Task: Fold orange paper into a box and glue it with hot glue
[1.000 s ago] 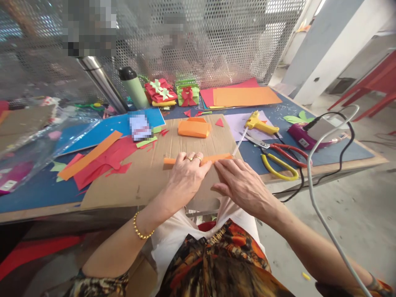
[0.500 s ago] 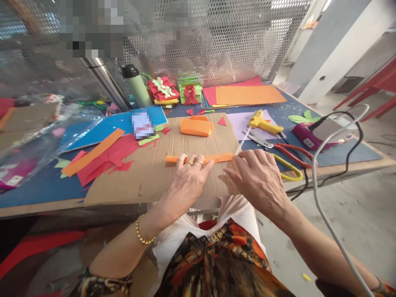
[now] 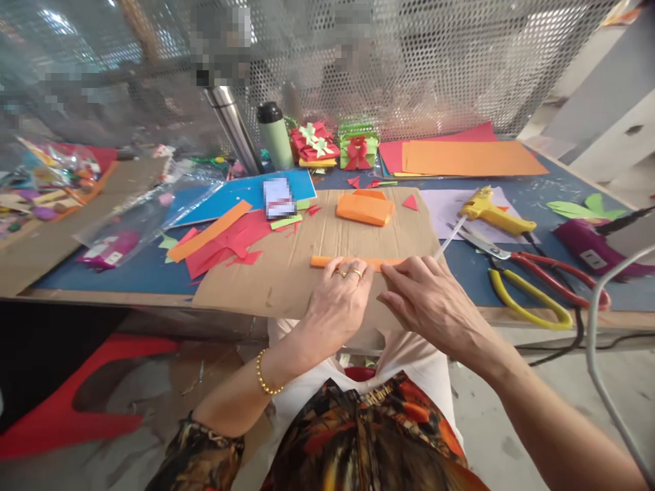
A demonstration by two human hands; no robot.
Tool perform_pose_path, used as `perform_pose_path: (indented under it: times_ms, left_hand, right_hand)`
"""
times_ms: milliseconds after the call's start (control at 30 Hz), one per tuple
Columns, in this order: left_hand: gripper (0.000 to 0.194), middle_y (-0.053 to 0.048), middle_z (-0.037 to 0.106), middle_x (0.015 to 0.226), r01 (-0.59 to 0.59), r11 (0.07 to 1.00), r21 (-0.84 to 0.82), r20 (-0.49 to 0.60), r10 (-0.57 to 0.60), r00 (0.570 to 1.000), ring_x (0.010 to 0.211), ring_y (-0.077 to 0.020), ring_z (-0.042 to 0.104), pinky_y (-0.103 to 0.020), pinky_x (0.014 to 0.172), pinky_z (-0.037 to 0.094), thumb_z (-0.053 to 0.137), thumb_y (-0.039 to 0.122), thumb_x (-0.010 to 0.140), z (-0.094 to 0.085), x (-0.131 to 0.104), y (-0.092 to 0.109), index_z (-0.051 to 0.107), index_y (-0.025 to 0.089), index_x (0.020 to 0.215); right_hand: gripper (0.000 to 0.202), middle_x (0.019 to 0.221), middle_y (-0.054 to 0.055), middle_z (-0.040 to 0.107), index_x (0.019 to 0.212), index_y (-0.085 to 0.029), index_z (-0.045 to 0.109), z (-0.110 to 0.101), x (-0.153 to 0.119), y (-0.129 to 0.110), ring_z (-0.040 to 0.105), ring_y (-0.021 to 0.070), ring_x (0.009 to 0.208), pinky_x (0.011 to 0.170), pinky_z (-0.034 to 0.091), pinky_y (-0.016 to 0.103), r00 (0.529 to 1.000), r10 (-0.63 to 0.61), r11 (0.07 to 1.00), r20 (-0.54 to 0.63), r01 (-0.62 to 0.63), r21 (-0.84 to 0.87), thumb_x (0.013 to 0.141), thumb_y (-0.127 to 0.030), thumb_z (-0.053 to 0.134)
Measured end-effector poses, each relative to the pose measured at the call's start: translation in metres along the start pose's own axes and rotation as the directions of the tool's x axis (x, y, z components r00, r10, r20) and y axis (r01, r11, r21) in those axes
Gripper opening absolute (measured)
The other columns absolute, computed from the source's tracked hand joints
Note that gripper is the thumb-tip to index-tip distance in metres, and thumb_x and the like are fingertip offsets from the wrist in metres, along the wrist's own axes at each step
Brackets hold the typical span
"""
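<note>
A narrow folded strip of orange paper (image 3: 322, 261) lies crosswise on a brown cardboard sheet (image 3: 245, 293). My left hand (image 3: 342, 290), wearing rings, presses its bent fingers onto the strip's middle. Close beside it, my right hand (image 3: 427, 296) has its fingertips bent down over the right part of the strip, covering that end. Beyond the hands rests a folded orange paper piece (image 3: 364, 209). A yellow hot glue gun (image 3: 496, 210) lies to the right, a white glue stick (image 3: 450, 235) reaching from it toward my right hand. Scissors (image 3: 537, 273) with red and yellow handles lie nearby.
Red paper scraps (image 3: 230, 239) and a phone (image 3: 279, 198) lie left of centre. Small green paper bag (image 3: 358, 146), green bottle (image 3: 276, 136) and orange sheets (image 3: 471, 158) line the back. A grey cable (image 3: 596, 354) hangs at the right, near a purple power strip (image 3: 588, 249).
My right hand has moved left along the strip, closer to my left hand, and covers more of it. The view has turned left, so the scene sits further right.
</note>
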State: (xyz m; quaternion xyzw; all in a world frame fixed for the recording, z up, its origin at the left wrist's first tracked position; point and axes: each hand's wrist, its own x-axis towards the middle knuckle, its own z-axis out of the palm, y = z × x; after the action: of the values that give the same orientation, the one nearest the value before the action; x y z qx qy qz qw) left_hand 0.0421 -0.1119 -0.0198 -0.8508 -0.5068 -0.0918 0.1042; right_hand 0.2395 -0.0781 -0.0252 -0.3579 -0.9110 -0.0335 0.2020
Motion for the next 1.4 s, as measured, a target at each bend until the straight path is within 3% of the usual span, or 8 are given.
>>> perform_pose_path:
  times_ms: [200,400,500,767,867,1000,1133,1400]
  left_hand:
    - [0.042,-0.015,0.066,0.126,0.059,0.998,0.005,-0.038,-0.059,0.998,0.117,-0.0280,0.059,-0.045,0.105,0.043,0.033,0.013,0.103,0.002,-0.005,0.000,0.058,0.010,0.135]
    - [0.042,-0.018,0.066,0.117,0.210,0.978,0.006,-0.061,-0.209,0.976,0.110,-0.0299,0.060,-0.047,0.098,0.048,0.034,0.008,0.098,0.002,-0.015,-0.006,0.057,0.007,0.133]
    - [0.044,-0.020,0.064,0.118,0.233,0.972,-0.016,-0.073,-0.233,0.970,0.111,-0.0296,0.059,-0.047,0.098,0.050,0.031,0.005,0.097,0.001,-0.022,-0.012,0.056,0.006,0.133]
    - [0.042,-0.018,0.066,0.114,0.202,0.979,0.025,-0.078,-0.200,0.977,0.112,-0.0296,0.060,-0.044,0.101,0.051,0.034,0.003,0.098,-0.001,-0.027,-0.014,0.059,0.001,0.131]
    - [0.037,-0.015,0.068,0.111,0.194,0.980,0.051,-0.055,-0.191,0.980,0.104,-0.0269,0.063,-0.039,0.092,0.053,0.040,0.002,0.098,-0.006,-0.025,-0.019,0.064,0.005,0.126]
    - [0.030,-0.009,0.070,0.098,0.170,0.984,0.044,-0.024,-0.170,0.985,0.093,-0.0236,0.064,-0.036,0.079,0.050,0.046,0.002,0.097,-0.011,-0.019,-0.033,0.072,0.015,0.104]
    - [0.028,-0.008,0.068,0.086,0.117,0.989,0.092,-0.093,-0.108,0.990,0.089,-0.0252,0.062,-0.038,0.078,0.047,0.047,0.007,0.099,-0.009,-0.013,-0.041,0.070,0.018,0.088]
    - [0.028,-0.013,0.066,0.086,-0.024,0.952,0.305,-0.205,0.091,0.975,0.083,-0.0279,0.061,-0.038,0.076,0.048,0.043,-0.001,0.093,-0.004,-0.013,-0.044,0.063,0.014,0.082]
  right_hand:
    - [0.033,0.092,0.010,0.061,0.103,-0.016,0.063,0.002,0.000,-0.001,0.049,0.0241,0.080,0.075,0.041,0.039,1.000,-0.015,0.999,-0.017,0.014,-0.047,0.107,-0.040,0.040]
    - [0.034,0.094,0.011,0.062,0.113,-0.015,0.063,0.006,-0.001,0.001,0.051,0.0256,0.084,0.075,0.041,0.039,0.998,-0.033,0.998,-0.058,0.030,-0.058,0.106,-0.041,0.042]
    - [0.035,0.095,0.011,0.063,0.115,-0.015,0.063,0.005,-0.001,0.001,0.051,0.0260,0.084,0.075,0.041,0.039,0.998,-0.035,0.997,-0.051,0.031,-0.065,0.106,-0.041,0.042]
    - [0.034,0.091,0.010,0.061,0.110,-0.014,0.066,0.003,-0.001,-0.001,0.050,0.0250,0.081,0.073,0.039,0.038,0.998,-0.038,0.993,-0.054,0.032,-0.115,0.105,-0.040,0.044]
    - [0.033,0.091,0.011,0.062,0.108,-0.014,0.068,0.002,0.001,0.002,0.051,0.0240,0.080,0.072,0.039,0.038,0.998,-0.047,0.992,-0.035,0.042,-0.122,0.105,-0.037,0.044]
    - [0.035,0.089,0.011,0.063,0.097,-0.016,0.071,0.000,0.005,0.015,0.051,0.0228,0.079,0.071,0.040,0.036,0.995,-0.097,0.993,-0.017,0.095,-0.068,0.106,-0.030,0.040]
    - [0.035,0.081,0.008,0.062,0.087,-0.018,0.072,0.000,0.008,0.025,0.051,0.0203,0.076,0.065,0.039,0.032,0.994,-0.084,0.996,-0.063,0.082,-0.030,0.104,-0.024,0.043]
    - [0.030,0.073,0.007,0.055,0.074,-0.018,0.066,-0.004,0.013,0.022,0.047,0.0186,0.071,0.059,0.029,0.033,0.995,-0.071,0.994,-0.077,0.065,-0.083,0.095,-0.018,0.046]
